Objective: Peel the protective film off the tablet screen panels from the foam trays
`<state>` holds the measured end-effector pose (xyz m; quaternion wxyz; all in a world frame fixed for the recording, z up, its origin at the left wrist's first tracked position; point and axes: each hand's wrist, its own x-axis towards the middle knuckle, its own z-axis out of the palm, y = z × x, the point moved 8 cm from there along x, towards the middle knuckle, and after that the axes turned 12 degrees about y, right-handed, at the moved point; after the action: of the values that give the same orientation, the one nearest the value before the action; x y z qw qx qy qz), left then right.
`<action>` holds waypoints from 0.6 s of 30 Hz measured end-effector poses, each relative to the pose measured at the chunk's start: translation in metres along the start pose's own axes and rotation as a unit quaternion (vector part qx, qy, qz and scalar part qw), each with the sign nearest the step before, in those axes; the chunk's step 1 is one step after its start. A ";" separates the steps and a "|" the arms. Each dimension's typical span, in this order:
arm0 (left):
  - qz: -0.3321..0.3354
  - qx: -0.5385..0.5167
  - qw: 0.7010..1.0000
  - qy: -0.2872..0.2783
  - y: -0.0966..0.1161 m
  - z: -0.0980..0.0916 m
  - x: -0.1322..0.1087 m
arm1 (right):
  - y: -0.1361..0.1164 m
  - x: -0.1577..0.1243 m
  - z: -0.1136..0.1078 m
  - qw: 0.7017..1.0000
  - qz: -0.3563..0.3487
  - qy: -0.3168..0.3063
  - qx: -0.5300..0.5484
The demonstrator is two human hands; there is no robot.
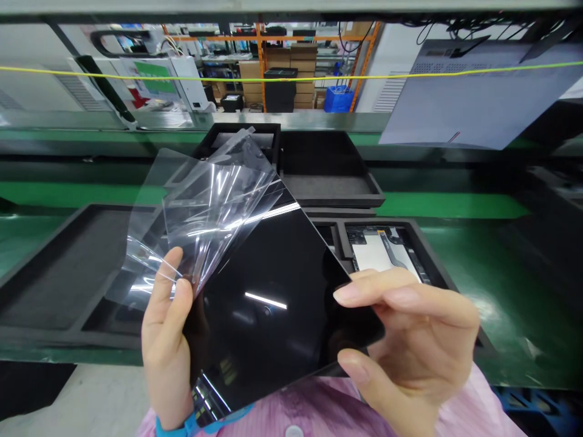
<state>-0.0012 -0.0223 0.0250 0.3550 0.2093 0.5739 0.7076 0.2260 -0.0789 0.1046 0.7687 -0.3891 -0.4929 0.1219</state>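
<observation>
A: What finish do we see on the display panel [277, 334] — glass?
B: We'd say glass-like: black, glossy, mirror-smooth. The clear film [214, 200] looks like thin plastic, shiny and creased.
A: And the tray [45, 273]?
B: Matt dark foam, by its look — whereas we find the green worktop [483, 261] smooth, with some sheen.
A: We see striped pink cloth in the garment [296, 403].
</observation>
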 end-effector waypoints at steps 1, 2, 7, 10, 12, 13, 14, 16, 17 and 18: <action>0.001 -0.002 1.000 0.000 0.001 0.000 0.000 | 0.002 0.000 0.000 1.000 0.014 -0.008 -0.017; 0.002 -0.002 1.000 0.002 0.001 -0.001 0.000 | 0.004 0.001 -0.001 0.999 0.025 -0.016 -0.027; 0.015 -0.003 1.000 0.014 0.005 -0.005 -0.002 | 0.013 0.003 -0.006 0.998 0.054 -0.017 -0.019; 0.023 -0.002 1.000 0.019 0.008 -0.004 -0.006 | 0.020 0.002 -0.005 0.998 0.062 -0.013 -0.015; 0.036 -0.002 0.999 0.041 0.012 -0.006 -0.008 | 0.020 0.000 -0.004 0.999 0.048 -0.006 0.014; 0.041 -0.002 0.998 0.053 0.014 -0.008 -0.009 | 0.019 0.000 -0.003 0.999 0.033 0.002 0.043; 0.047 0.000 0.997 0.063 0.016 -0.009 -0.010 | 0.017 -0.001 -0.003 0.997 0.016 0.014 0.075; 0.053 0.010 0.996 0.070 0.017 -0.012 -0.011 | 0.012 -0.003 -0.003 0.991 -0.013 0.026 0.133; 0.050 0.016 0.996 0.067 0.016 -0.012 -0.011 | 0.011 -0.003 -0.002 0.988 -0.019 0.031 0.149; 0.042 0.020 0.997 0.059 0.015 -0.012 -0.011 | 0.010 -0.004 -0.002 0.987 -0.020 0.037 0.157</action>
<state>-0.0063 -0.0397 0.0376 0.2859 0.1982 0.5984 0.7217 0.2279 -0.0750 0.0942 0.8402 -0.2579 -0.4466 0.1677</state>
